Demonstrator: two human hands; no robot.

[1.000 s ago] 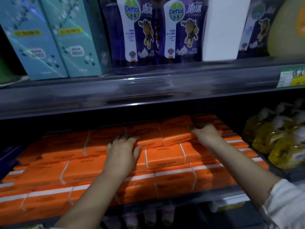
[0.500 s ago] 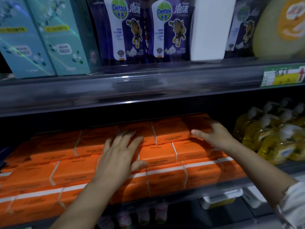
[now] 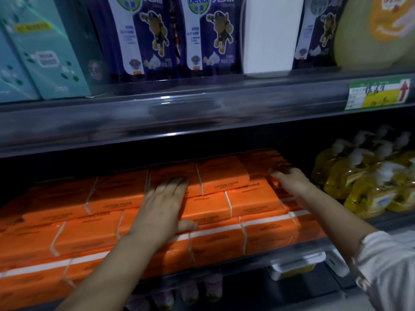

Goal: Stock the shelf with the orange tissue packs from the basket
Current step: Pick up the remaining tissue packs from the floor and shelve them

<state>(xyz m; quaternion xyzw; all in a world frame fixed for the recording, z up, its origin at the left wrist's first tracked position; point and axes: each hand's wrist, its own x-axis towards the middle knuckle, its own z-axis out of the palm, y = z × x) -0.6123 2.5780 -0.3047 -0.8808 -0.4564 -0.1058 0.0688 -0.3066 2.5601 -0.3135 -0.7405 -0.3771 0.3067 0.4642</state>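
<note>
The orange tissue packs point(image 3: 215, 176) already fill the lower shelf point(image 3: 224, 269) in stepped layers, so stocking looks well advanced, though the basket is out of view and what remains cannot be told. The left hand point(image 3: 165, 206) lies flat and open on the upper packs, grasping nothing. The right hand point(image 3: 292, 180) presses open against the stack's right end, apparently squaring it.

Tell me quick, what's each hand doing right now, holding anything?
Left hand: open, flat on the orange tissue packs, holding nothing.
Right hand: open, fingers against the packs' right side, holding nothing.
</note>
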